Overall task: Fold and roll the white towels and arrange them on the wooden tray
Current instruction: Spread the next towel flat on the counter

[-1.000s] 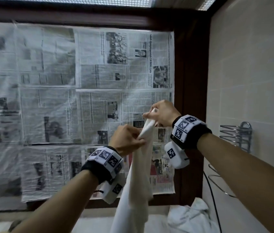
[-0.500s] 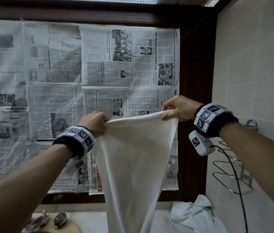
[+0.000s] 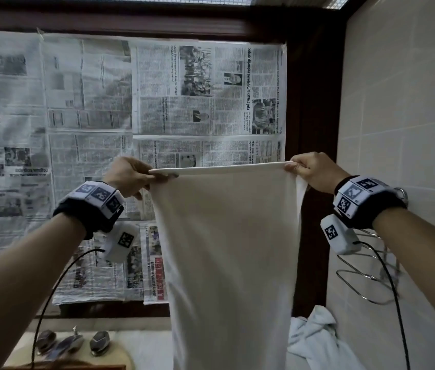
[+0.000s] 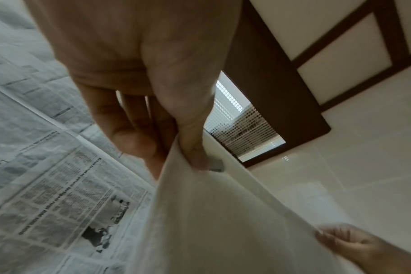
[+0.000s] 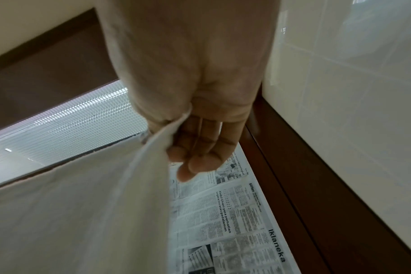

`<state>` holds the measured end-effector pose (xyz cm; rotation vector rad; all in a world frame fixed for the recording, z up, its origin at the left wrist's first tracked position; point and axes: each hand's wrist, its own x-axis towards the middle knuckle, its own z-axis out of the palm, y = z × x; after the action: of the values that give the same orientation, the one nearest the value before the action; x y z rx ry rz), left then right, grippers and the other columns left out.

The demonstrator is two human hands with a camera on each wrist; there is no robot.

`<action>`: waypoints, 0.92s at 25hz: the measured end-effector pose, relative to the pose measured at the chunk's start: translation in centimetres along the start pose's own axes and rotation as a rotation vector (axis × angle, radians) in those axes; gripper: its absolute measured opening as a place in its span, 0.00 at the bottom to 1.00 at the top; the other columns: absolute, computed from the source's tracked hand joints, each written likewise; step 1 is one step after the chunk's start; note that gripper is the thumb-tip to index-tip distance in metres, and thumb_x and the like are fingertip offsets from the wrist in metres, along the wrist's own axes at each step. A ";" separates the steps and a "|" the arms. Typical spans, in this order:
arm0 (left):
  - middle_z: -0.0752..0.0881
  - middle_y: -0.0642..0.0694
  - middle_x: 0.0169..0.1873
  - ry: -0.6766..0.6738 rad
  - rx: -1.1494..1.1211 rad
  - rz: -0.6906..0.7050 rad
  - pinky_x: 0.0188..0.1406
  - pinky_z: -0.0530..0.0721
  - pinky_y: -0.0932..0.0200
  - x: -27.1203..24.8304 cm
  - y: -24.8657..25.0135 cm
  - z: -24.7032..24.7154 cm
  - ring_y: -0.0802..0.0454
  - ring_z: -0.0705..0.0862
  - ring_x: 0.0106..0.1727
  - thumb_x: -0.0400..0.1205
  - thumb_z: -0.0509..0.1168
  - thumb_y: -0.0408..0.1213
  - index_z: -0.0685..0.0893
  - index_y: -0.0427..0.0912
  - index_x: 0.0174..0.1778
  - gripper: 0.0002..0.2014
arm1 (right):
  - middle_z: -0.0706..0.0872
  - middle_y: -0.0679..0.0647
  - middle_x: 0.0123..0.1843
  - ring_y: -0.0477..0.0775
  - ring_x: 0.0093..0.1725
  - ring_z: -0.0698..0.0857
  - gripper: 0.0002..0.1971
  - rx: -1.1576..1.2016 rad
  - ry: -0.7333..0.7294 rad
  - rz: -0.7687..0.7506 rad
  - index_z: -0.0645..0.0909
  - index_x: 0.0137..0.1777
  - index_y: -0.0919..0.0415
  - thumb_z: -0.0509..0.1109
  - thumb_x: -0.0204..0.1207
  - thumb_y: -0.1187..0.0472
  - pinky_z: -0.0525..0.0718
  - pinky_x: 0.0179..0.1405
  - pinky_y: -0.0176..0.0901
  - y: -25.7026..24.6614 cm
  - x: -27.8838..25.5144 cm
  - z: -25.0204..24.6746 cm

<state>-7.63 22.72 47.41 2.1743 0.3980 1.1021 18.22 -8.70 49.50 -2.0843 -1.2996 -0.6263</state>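
Head view: left hand (image 3: 131, 173), right hand (image 3: 311, 169) pinch white towel (image 3: 227, 236) corners.

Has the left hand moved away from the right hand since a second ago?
Yes. The left hand has swung left across the newspaper-covered window, apart from the right hand, stretching the white towel taut.

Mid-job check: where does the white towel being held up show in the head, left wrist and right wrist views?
Head: the white towel hangs centre frame, its top edge stretched between the left hand and right hand.
Left wrist: white towel fills lower right, pinched below the thumb.
Right wrist: white towel fills lower left, pinched at centre.
Shared landmark: the newspaper on the window, seen left and lower right.
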 end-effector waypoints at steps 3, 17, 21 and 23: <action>0.86 0.47 0.29 0.018 -0.022 -0.014 0.16 0.76 0.65 -0.7 0.7 -0.5 0.49 0.78 0.29 0.77 0.74 0.43 0.92 0.56 0.34 0.06 | 0.84 0.66 0.37 0.64 0.33 0.81 0.14 0.056 0.014 -0.028 0.82 0.45 0.64 0.63 0.85 0.54 0.76 0.31 0.49 0.1 -1.2 -0.4; 0.77 0.56 0.17 0.059 -0.453 -0.072 0.10 0.63 0.71 0.7 1.1 -0.6 0.63 0.67 0.15 0.76 0.74 0.41 0.91 0.44 0.39 0.05 | 0.78 0.49 0.26 0.45 0.19 0.72 0.11 0.729 0.093 0.129 0.83 0.46 0.62 0.69 0.81 0.54 0.68 0.16 0.34 -2.2 -0.3 1.6; 0.80 0.47 0.14 0.126 -0.301 -0.287 0.13 0.78 0.66 -1.7 -10.7 6.9 0.56 0.78 0.13 0.77 0.75 0.37 0.87 0.38 0.31 0.10 | 0.84 0.56 0.30 0.46 0.18 0.80 0.10 0.612 -0.044 0.348 0.82 0.42 0.62 0.67 0.83 0.60 0.72 0.12 0.33 3.3 -2.6 14.1; 0.83 0.45 0.15 0.066 -0.308 -0.379 0.16 0.81 0.65 -4.9 -16.7 11.5 0.54 0.83 0.16 0.81 0.70 0.32 0.87 0.34 0.39 0.06 | 0.86 0.58 0.33 0.49 0.21 0.85 0.09 0.476 -0.127 0.467 0.83 0.41 0.60 0.67 0.83 0.60 0.79 0.16 0.38 6.0 -5.5 21.2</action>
<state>-0.90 27.60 28.23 1.7100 0.5993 0.9521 23.07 0.60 29.40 -1.9367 -0.8636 0.0223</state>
